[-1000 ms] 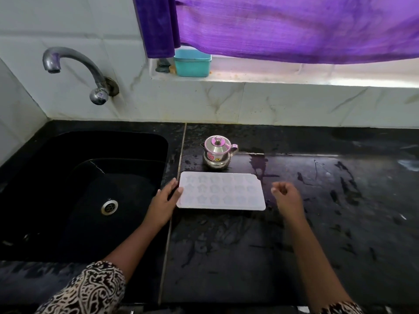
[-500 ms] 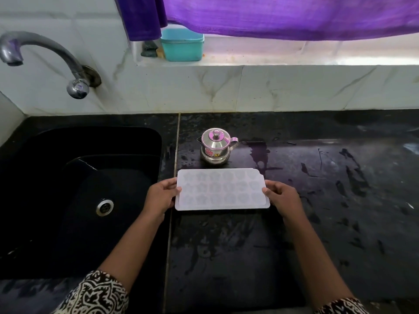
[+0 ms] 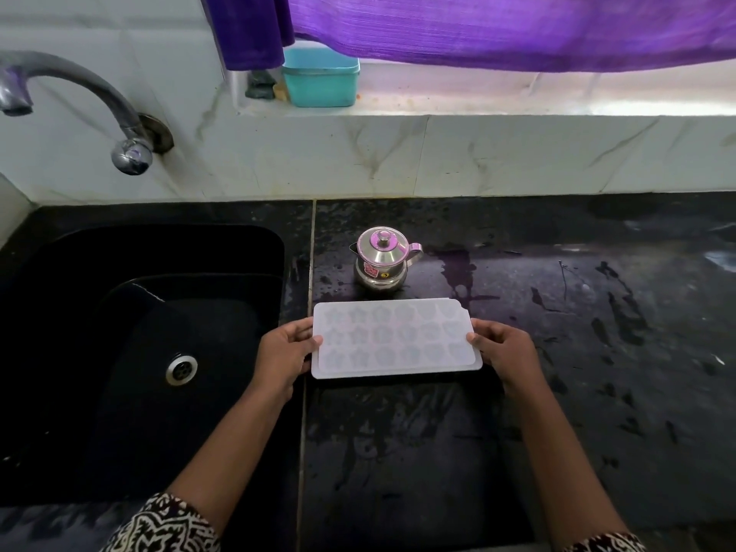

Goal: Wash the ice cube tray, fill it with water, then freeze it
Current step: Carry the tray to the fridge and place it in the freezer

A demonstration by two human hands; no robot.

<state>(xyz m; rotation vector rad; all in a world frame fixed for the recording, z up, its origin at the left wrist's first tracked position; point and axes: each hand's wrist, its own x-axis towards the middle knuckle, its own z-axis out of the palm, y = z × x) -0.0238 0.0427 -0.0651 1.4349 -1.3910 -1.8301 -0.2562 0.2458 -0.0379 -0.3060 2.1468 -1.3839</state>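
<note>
Both hands grip ice cube tray (image 3: 396, 338) ends: left hand (image 3: 283, 354), right hand (image 3: 507, 349) (fingers curled over rims).

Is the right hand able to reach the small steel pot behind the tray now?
Probably yes, once it lets go: the right hand grips the ice cube tray at its right end. The steel pot stands close behind the tray, nothing over it.

A home kitchen: black sink (image 3: 79, 249) with wall tap (image 3: 79, 89), wet stone counter (image 3: 557, 352), tiled wall (image 3: 398, 157)
</note>
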